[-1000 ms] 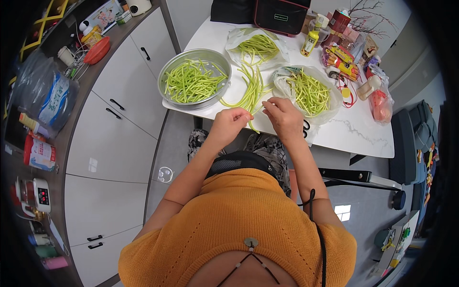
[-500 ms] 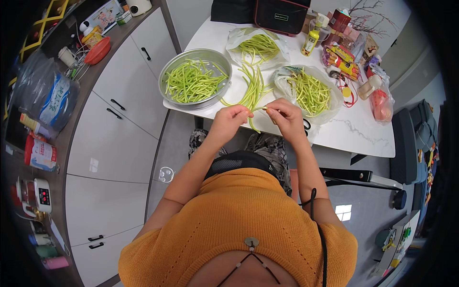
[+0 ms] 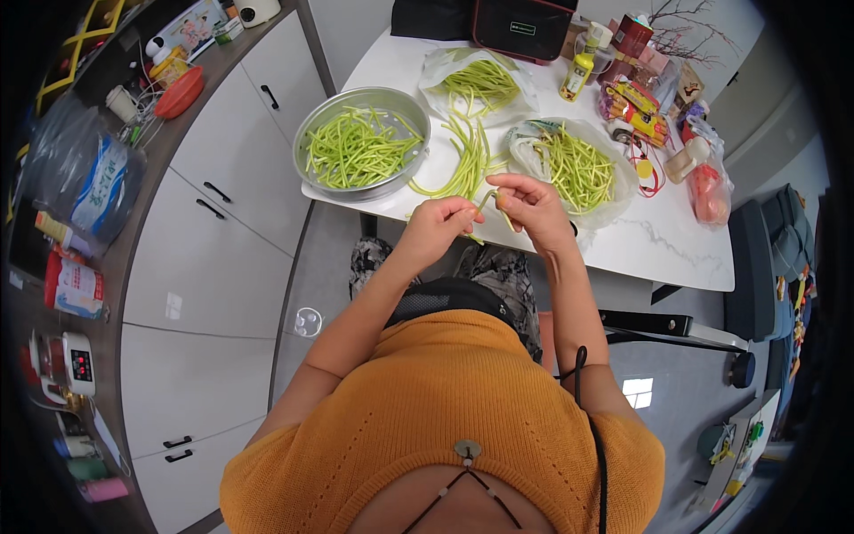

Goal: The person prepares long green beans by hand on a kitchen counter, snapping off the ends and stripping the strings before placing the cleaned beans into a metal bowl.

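Just off the table's near edge, my left hand (image 3: 438,231) pinches a thin pale-green stalk (image 3: 488,198), perhaps a garlic scape or long bean. My right hand (image 3: 536,214) holds its other side between thumb and fingers. Between the hands the stalk bends up into a peak; I cannot tell whether it has snapped. Behind them lies a loose bunch of long stalks (image 3: 468,160) on the white table (image 3: 400,71). To the left, a round metal pan (image 3: 411,114) holds many short cut pieces (image 3: 356,149). A plastic bag (image 3: 525,142) of short stalks (image 3: 578,169) sits at the right.
Farther back, another plastic bag (image 3: 436,67) holds more stalks. A yellow-green bottle (image 3: 577,76), snack packs (image 3: 636,111) and a bag of reddish things (image 3: 710,205) stand at the right. A black case (image 3: 525,31) is at the back. White cabinets (image 3: 213,240) line the left.
The stalk between my hands was nearly straight and now bends upward. My right hand has turned and its fingers have risen, covering most of a black loop at the table edge.
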{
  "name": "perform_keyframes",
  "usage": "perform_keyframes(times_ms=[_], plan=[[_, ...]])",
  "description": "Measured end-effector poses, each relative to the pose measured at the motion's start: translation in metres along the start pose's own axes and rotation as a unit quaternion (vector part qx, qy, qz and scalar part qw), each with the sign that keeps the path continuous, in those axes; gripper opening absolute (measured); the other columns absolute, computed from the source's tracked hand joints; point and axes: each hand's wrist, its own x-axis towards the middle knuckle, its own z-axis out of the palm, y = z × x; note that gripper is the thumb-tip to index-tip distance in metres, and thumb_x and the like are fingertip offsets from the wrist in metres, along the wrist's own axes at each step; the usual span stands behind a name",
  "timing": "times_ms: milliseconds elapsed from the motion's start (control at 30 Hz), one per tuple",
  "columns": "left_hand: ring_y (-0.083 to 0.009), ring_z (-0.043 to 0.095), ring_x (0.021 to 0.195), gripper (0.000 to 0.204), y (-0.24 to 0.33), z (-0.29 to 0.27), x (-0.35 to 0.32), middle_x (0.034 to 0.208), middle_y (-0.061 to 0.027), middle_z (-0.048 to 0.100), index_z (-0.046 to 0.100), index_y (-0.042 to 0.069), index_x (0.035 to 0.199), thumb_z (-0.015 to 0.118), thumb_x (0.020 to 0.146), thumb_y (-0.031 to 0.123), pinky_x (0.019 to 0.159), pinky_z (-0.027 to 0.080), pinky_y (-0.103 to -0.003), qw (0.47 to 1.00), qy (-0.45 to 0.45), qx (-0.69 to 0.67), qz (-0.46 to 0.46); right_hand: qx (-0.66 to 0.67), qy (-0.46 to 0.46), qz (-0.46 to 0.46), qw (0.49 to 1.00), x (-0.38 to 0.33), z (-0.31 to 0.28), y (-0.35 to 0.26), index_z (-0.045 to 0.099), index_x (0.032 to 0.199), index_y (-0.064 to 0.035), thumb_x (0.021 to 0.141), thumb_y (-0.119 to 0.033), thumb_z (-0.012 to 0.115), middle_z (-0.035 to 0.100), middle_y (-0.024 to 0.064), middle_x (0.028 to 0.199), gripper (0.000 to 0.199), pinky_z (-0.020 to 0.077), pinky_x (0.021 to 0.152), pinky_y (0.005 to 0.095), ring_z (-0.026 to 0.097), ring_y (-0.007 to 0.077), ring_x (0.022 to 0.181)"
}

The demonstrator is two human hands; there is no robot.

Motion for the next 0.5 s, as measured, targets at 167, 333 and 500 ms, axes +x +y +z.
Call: perform_keyframes(times_ms=[167, 333, 500], plan=[[-0.0047, 0.050, 0.071, 0.020, -0.0002, -0.0024, -0.0005, 0.078, 0.0015, 0.059, 0.063, 0.001, 0.090, 0.052, 0.090, 0.017, 0.070, 0.042, -0.019, 0.999, -0.032, -0.035, -0.023, -0.043, -0.054, 0.034, 0.997, -0.0029, -0.0076, -0.0032, 0.064, 0.104, -0.0019, 0.081, -0.012, 0.066, 0.051, -0.0059, 0.066, 0.025, 0.0318, 0.047, 0.0173, 0.041, 0.0021, 0.056], [-0.0050, 0.050, 0.073, 0.019, -0.0002, -0.0049, -0.0020, 0.083, 0.0004, 0.061, 0.063, 0.000, 0.091, 0.053, 0.090, 0.016, 0.070, 0.043, -0.020, 0.997, -0.064, -0.031, -0.017, -0.071, -0.078, -0.005, 0.994, -0.0040, -0.0073, -0.0077, 0.066, 0.101, -0.0020, 0.080, -0.011, 0.068, 0.052, -0.0054, 0.072, 0.023, 0.0333, 0.053, 0.0168, 0.042, 0.0015, 0.061], [-0.0046, 0.051, 0.073, 0.019, 0.0034, -0.0046, -0.0039, 0.085, -0.0004, 0.062, 0.062, 0.000, 0.091, 0.053, 0.090, 0.016, 0.071, 0.044, -0.020, 0.994, -0.082, -0.055, -0.037, -0.053, -0.102, -0.044, 0.992, -0.0021, -0.0087, -0.0061, 0.067, 0.096, -0.0020, 0.078, -0.006, 0.067, 0.057, -0.0022, 0.085, 0.018, 0.0394, 0.064, 0.0172, 0.048, 0.0029, 0.072]])
